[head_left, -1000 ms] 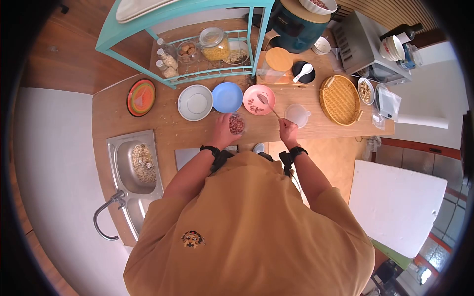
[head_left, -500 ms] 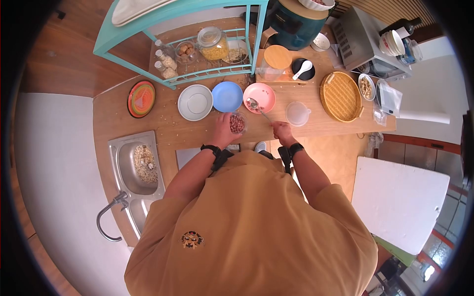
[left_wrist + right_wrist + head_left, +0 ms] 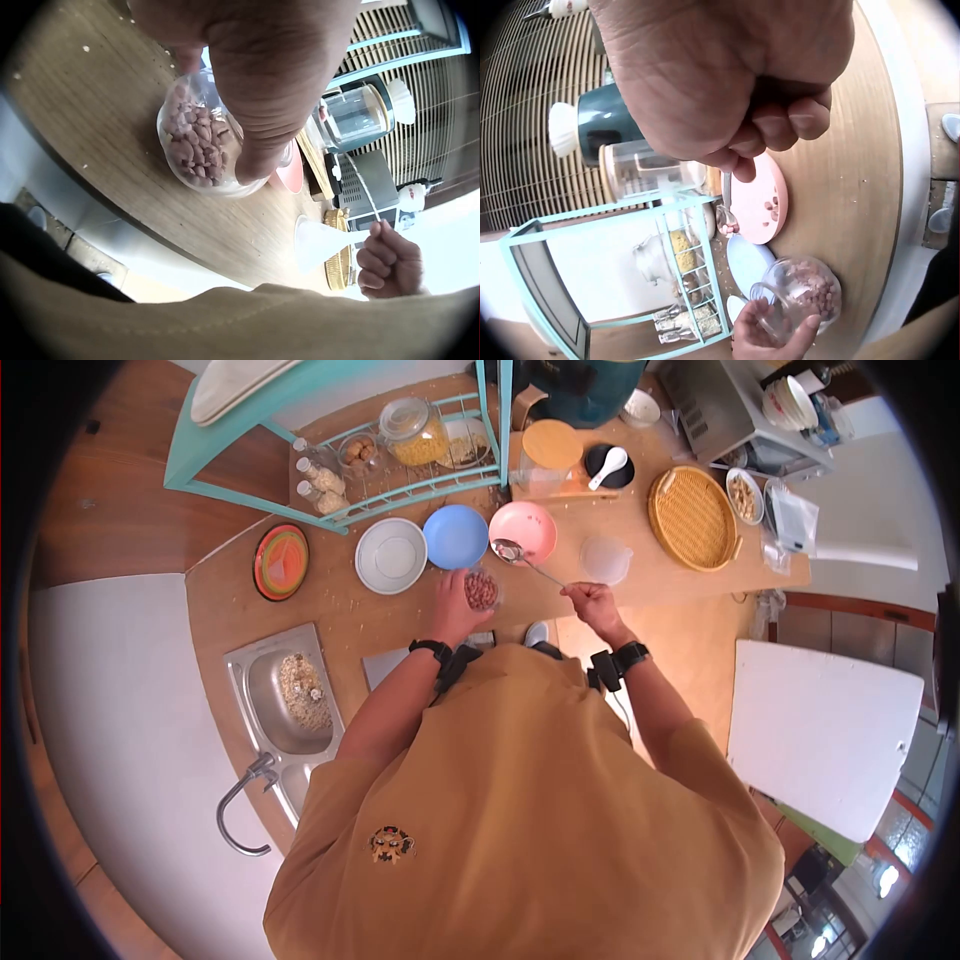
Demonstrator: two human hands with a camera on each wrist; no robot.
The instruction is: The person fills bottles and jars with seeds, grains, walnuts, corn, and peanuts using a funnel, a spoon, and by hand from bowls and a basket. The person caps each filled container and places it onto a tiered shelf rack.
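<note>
My left hand (image 3: 456, 607) grips a clear jar (image 3: 483, 592) near the counter's front edge. Reddish-skinned peanuts (image 3: 196, 150) fill its lower part in the left wrist view, where the thumb lies across the rim. My right hand (image 3: 598, 609) holds the handle end of a metal spoon (image 3: 510, 550), fingers curled around it. The spoon's bowl carries a few peanuts (image 3: 728, 227) and overlaps the near-left rim of the pink plate (image 3: 537, 523) in the head view. Several more peanuts lie on that plate in the right wrist view.
A blue plate (image 3: 456, 536) and a white bowl (image 3: 391, 556) stand left of the pink plate. To the right are a translucent lid (image 3: 606, 560) and a woven basket (image 3: 690, 518). Behind stands a turquoise rack (image 3: 420, 487) with jars; a sink (image 3: 283, 705) is at the left.
The spoon's bowl went from above the pink plate down among the peanuts on it, then up to its near-left rim with some in it. The left hand keeps hold of the jar.
</note>
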